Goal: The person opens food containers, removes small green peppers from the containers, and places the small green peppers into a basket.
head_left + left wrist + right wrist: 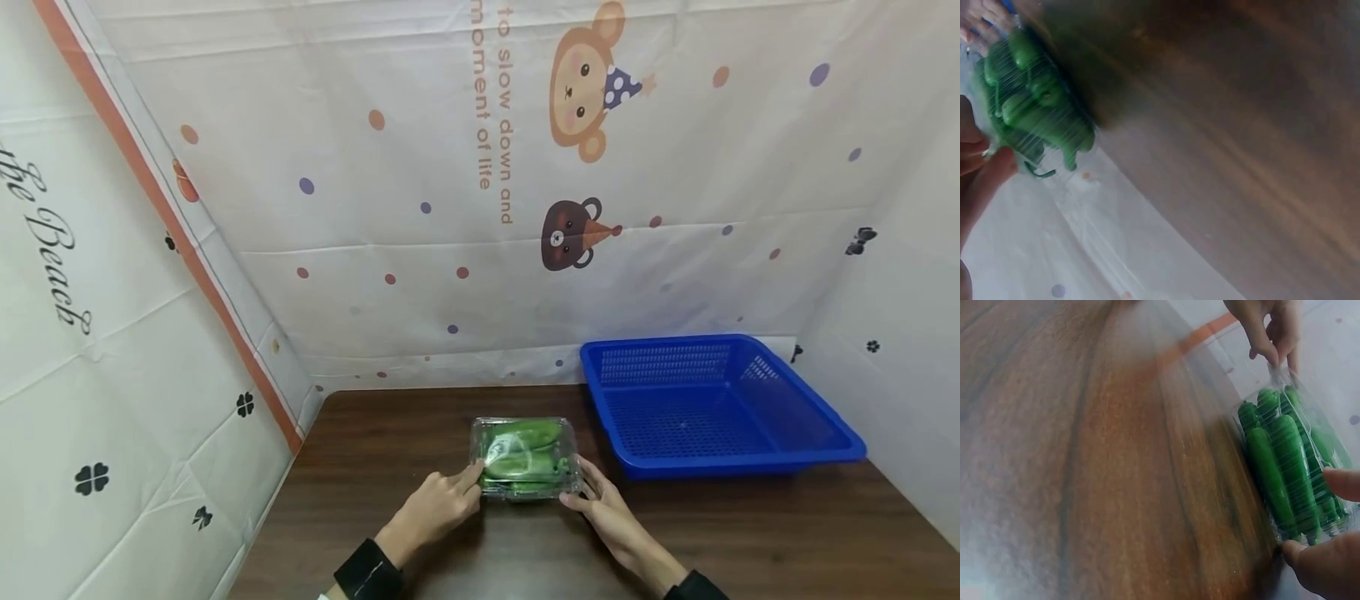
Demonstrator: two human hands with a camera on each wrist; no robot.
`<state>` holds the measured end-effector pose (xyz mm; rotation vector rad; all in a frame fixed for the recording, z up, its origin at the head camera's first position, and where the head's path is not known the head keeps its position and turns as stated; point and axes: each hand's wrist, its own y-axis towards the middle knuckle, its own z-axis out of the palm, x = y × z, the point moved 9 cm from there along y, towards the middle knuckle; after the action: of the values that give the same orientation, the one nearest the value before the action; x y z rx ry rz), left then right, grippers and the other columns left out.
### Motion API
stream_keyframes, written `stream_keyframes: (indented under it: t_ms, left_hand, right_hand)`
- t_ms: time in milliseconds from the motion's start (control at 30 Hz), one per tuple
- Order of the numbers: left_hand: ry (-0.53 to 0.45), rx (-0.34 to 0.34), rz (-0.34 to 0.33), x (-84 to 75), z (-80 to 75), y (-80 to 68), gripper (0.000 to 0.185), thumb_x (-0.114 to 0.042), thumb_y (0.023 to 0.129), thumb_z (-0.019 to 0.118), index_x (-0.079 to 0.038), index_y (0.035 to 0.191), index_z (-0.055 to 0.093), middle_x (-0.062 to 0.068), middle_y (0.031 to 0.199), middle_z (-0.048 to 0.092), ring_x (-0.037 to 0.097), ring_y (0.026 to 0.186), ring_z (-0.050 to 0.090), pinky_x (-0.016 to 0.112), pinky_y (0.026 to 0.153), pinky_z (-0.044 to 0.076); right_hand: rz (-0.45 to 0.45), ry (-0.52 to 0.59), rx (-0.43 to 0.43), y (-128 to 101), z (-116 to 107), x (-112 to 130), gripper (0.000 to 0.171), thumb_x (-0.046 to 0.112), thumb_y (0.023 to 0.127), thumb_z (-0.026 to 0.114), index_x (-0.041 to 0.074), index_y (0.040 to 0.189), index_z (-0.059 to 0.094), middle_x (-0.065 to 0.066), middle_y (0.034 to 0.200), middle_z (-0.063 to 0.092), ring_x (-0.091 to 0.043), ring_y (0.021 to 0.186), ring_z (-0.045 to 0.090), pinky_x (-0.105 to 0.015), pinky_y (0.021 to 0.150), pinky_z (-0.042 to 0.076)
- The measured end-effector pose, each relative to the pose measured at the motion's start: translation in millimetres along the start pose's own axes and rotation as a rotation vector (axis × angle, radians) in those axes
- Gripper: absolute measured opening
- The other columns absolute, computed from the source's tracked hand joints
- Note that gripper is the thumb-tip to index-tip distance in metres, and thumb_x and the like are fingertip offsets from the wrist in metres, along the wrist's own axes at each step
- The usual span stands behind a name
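A clear plastic box (567, 428) of long green peppers (522, 464) is at the middle of the table in the head view. At its left side my left hand (441, 507) pinches the edge between thumb and fingers. My right hand (609, 518) grips the opposite side, its thumb at the near corner. Through the clear wall, the right wrist view shows several peppers (1296, 459) lying side by side. Curved stems (1041, 173) show at one end of the box in the left wrist view, which is blurred.
To the right of the box, a blue plastic basket (742, 457) with perforated walls stands at the back of the brown wooden table (360, 454). Printed white cloth (420, 308) hangs behind the table and along both sides.
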<state>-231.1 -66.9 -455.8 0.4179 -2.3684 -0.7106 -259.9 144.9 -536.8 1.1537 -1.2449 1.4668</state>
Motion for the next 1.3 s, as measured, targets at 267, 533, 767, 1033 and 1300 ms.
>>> stream_keyframes:
  t_ms: [267,533,767,1033,1300]
  left_hand:
    - [-0.058,-0.108,0.035,3.5,-17.2,11.6,0.047,-0.017,0.112,0.032,-0.014,0.070,0.053,0.014,0.102,0.079,-0.003,0.041,0.034,0.011,0.044,0.008]
    - [-0.090,-0.072,-0.123,23.4,-19.3,19.0,0.009,-0.014,0.083,0.065,-0.017,0.075,0.063,0.000,0.100,0.077,0.006,0.065,0.067,0.013,0.048,0.049]
    - [-0.860,0.322,-0.912,40.5,34.3,-22.4,0.076,-0.027,0.093,0.074,0.000,0.153,0.036,0.029,0.159,0.036,0.044,0.135,0.051,0.052,0.095,0.058]
    - [-1.609,0.354,-1.394,22.9,67.6,-51.1,0.085,-0.016,0.103,0.060,0.006,0.161,0.002,0.041,0.161,0.014,0.052,0.143,0.037,0.054,0.113,0.048]
    - [-1.679,0.344,-1.429,13.3,77.7,-49.4,0.086,-0.013,0.102,0.061,0.007,0.161,0.001,0.041,0.160,0.017,0.050,0.141,0.042,0.052,0.112,0.050]
  right_hand:
    - [-0.007,0.027,-0.023,-2,3,0,0.083,0.002,0.095,0.065,-0.002,0.161,0.014,-0.031,0.167,0.012,-0.051,0.154,0.010,-0.066,0.124,0.025]
    - [-0.005,0.015,-0.041,-3,2,0,0.082,0.002,0.095,0.066,-0.003,0.160,0.017,-0.031,0.166,0.017,-0.051,0.153,0.014,-0.065,0.123,0.028]
    - [0.003,-0.050,-0.056,0,-4,4,0.088,0.002,0.090,0.072,-0.002,0.160,0.019,-0.033,0.163,0.025,-0.053,0.150,0.025,-0.062,0.119,0.037]
    - [-0.260,-0.256,-0.130,-3,-4,36,0.083,-0.003,0.087,0.077,-0.003,0.156,0.032,-0.033,0.153,0.043,-0.051,0.137,0.049,-0.048,0.105,0.055]
    - [-0.715,-0.796,-0.427,-37,-7,60,0.043,0.004,0.077,0.087,-0.005,0.117,0.074,-0.021,0.126,0.071,-0.037,0.112,0.070,-0.034,0.090,0.062]
